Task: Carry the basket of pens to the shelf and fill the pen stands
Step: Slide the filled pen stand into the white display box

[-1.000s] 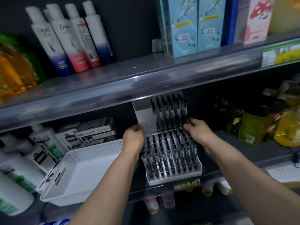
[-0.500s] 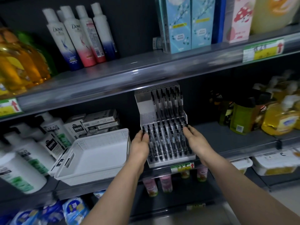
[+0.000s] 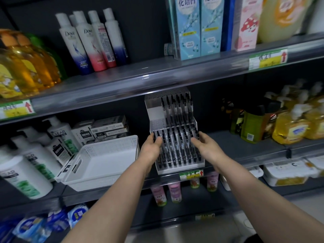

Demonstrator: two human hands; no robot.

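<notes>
Two bare forearms reached up from the bottom of the view toward the middle shelf (image 3: 245,151). The left hand (image 3: 151,149) lay against the left side of the clear tiered pen stand (image 3: 177,137), fingers (image 3: 157,140) curled loosely over the tops of the front-tier pens (image 3: 177,148); the right hand (image 3: 207,148) pressed the stand's right side, fingers extended along it. Both hands touched the stand, though whether they actually gripped it could not be told. The stand sat at the front edge of the shelf, just above a yellow price tag (image 3: 191,174), its front and rear tiers lined with dark-capped pens, with a bare white section at the rear left. Just beside it on the left, the white perforated basket (image 3: 103,160) rested on the same shelf, its front overhanging the edge and its inside showing no pens. Behind the basket lay stacked flat boxes (image 3: 107,128) and white shampoo bottles (image 3: 59,135); to the right stood green and yellow bottles (image 3: 289,127). On the upper shelf stood Dove bottles (image 3: 84,42) and pale blue cartons (image 3: 189,27)
</notes>
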